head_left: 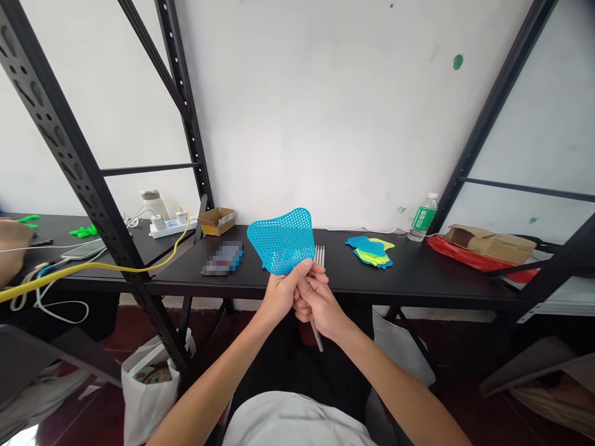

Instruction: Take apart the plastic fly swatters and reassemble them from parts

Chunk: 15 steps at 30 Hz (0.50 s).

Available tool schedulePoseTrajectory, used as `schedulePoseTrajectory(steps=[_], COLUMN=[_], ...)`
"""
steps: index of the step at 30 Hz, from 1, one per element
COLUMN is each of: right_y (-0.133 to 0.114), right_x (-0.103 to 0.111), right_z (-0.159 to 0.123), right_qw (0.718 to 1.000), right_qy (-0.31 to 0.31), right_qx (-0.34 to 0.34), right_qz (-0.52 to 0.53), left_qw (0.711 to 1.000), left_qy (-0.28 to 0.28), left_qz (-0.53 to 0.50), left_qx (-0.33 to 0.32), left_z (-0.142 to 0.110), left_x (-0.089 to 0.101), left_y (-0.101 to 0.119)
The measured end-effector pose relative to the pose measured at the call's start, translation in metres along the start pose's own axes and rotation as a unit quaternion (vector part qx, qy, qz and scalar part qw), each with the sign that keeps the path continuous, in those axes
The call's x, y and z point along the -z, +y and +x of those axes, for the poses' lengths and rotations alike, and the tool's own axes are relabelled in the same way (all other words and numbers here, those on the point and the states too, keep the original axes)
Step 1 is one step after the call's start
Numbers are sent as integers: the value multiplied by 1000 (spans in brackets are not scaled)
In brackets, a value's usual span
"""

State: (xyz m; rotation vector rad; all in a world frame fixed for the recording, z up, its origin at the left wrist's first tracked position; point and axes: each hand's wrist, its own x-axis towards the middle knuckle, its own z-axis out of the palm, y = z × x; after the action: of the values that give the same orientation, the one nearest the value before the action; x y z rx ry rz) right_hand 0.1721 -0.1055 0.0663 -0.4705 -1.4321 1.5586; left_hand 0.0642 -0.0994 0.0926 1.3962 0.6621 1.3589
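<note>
My left hand [282,291] pinches the lower corner of a blue perforated fly swatter head [282,238], held up over the front edge of the desk. Against it, my right hand [320,303] is closed around a fork [317,337] with a slim pale handle. The tines point up beside the blue mesh, and the handle end sticks out below my fist. Both hands touch, and where the two pieces meet is hidden by my fingers. A pile of blue and yellow-green swatter heads [370,251] lies to the right on the desk.
On the black desk [316,286] stand a small cardboard box [217,222], a blurred flat object [223,258] and a water bottle [423,218]. A yellow cable [93,267] crosses at left. Black shelf posts flank me. At far left is another person's hand [13,248].
</note>
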Motion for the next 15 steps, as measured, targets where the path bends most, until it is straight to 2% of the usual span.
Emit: schedulePoseTrajectory(steps=[3, 6, 11, 13, 15], right_y=[4, 2, 2, 6, 10], right_x=[7, 13, 32, 42, 51], right_z=[3, 4, 6, 10, 15], right_qw=[987, 959, 927, 935, 965], right_qy=[46, 73, 111, 131, 128], right_qx=[74, 132, 159, 139, 88], right_qz=[-135, -238, -322, -300, -209], left_qw=[999, 999, 1000, 1000, 998], left_qy=[35, 24, -3, -6, -10], left_qz=[16, 14, -1, -17, -52], left_qx=[-23, -29, -3, 21, 47], left_z=[2, 5, 14, 19, 24], left_x=[-4, -5, -6, -7, -6], left_y=[-5, -9, -25, -35, -43])
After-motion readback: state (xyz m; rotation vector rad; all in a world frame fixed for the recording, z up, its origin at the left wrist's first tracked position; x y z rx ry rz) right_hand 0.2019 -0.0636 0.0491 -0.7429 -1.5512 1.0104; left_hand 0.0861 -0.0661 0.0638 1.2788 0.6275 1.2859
